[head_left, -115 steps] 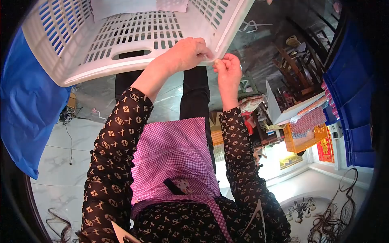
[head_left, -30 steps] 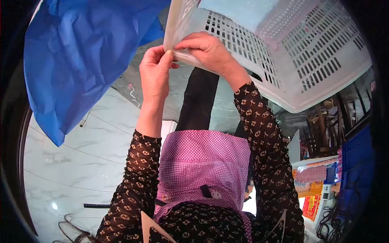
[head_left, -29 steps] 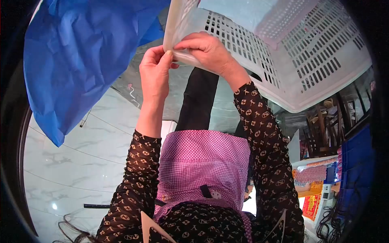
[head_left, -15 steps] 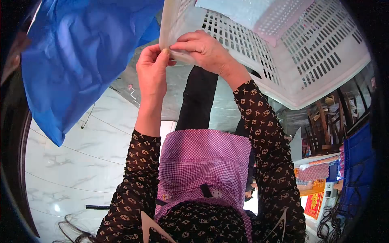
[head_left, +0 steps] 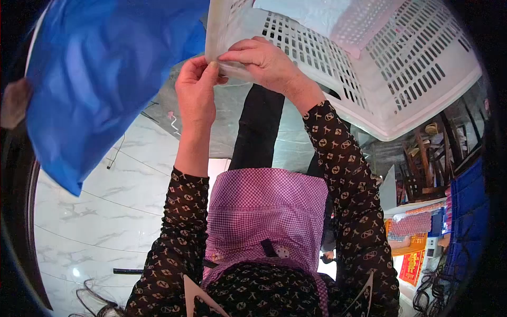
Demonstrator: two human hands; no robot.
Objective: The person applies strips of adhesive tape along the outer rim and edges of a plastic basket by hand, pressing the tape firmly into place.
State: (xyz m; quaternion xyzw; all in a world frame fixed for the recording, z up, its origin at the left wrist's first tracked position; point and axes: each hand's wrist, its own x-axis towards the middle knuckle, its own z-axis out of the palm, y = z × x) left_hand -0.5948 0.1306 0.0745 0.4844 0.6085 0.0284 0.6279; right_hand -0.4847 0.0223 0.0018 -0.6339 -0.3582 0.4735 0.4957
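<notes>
A white slotted plastic basket [head_left: 409, 108] fills the upper right. At its near left corner, my left hand [head_left: 198, 87] is closed in a pinch, thumb against fingers. My right hand [head_left: 268, 63] reaches across from the right, its fingertips pressed together close to my left thumb. Whitish, partly see-through material shows between the hands, against the basket's corner; I cannot tell whether it is film or the rim. What the fingertips hold is hidden. Inside the basket lie a pale plastic bag [head_left: 303, 13] and something pink and see-through [head_left: 364, 24].
A large blue sheet [head_left: 111, 79] hangs at the upper left, with another person's blurred hand [head_left: 16, 103] at its left edge. Dark wooden pieces [head_left: 422, 158] are piled at the right beside blue crates [head_left: 467, 211]. A cable [head_left: 113, 158] lies on the marbled floor.
The blue sheet has shifted and smoothed out, and the other person's hand has come further into view at the left. My hands have barely moved, staying at the basket's corner.
</notes>
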